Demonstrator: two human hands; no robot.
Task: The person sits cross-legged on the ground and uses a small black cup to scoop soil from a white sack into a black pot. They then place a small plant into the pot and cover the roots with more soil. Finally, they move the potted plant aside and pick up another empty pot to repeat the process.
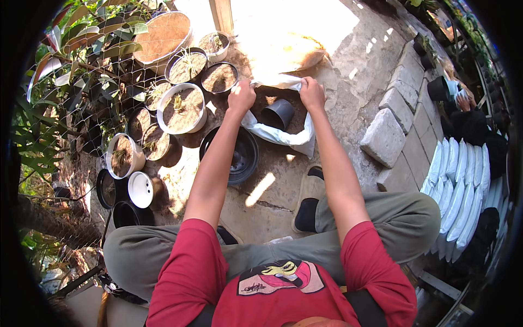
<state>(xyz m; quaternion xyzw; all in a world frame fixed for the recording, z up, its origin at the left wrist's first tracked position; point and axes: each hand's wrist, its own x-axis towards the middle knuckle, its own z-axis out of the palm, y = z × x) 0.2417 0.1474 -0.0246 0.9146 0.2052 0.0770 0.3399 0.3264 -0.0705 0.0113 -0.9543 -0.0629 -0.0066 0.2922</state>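
My left hand [242, 96] grips the left edge of an open white sack [282, 134]. The sack's far right edge is pinched in my right hand [312, 94], so its mouth is spread between them. Dark soil [299, 114] fills the inside, and a small black plastic pot [279, 113] lies tilted on it. Beneath my left forearm, a wide black plastic basin [244, 157] sits on the ground, partly hidden by the arm. Just beyond the sack, in strong sunlight, rests another filled bag [300, 53]; glare washes out part of it.
Several soil-filled pots, including a white pot with a small plant [182, 108], crowd the left beside a wire mesh fence [102, 77]. An upturned white pot [141, 189] stands nearer. Concrete blocks [383, 137] and stacked white bags [457, 192] line the right, near another person's hand [463, 101].
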